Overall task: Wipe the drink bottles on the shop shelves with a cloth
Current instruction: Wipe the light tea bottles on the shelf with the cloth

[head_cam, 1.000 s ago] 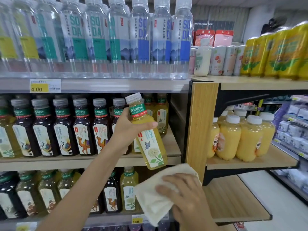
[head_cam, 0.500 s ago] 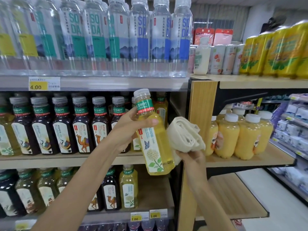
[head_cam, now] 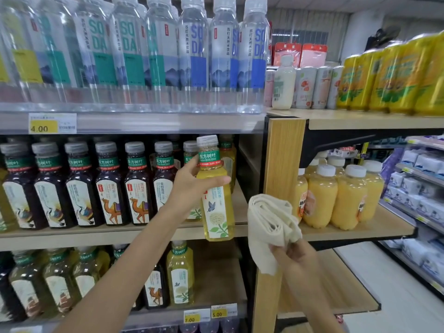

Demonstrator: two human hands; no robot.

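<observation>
The left grip [head_cam: 192,186] is closed around the upper body of a yellow tea bottle [head_cam: 216,195], thumb across the front just below the green neck label, fingers behind. The bottle is upright and held in the air in front of the middle shelf [head_cam: 120,236], its base level with the shelf's front edge, its white cap just under the shelf above. The right grip [head_cam: 295,260] is closed on the lower end of a folded cream cloth [head_cam: 269,224], which stands up from the fingers just beside the bottle's right side; the two look apart, not touching.

Behind the left hand a row of dark tea bottles [head_cam: 110,183] fills the middle shelf. Clear soda bottles [head_cam: 192,54] line the top shelf, above a 4.00 price tag [head_cam: 51,123]. More tea bottles [head_cam: 180,275] stand on the lower shelf. To the right, past a wooden upright [head_cam: 281,176], orange juice bottles [head_cam: 336,198] sit on a wooden shelf, with yellow cans [head_cam: 396,75] above.
</observation>
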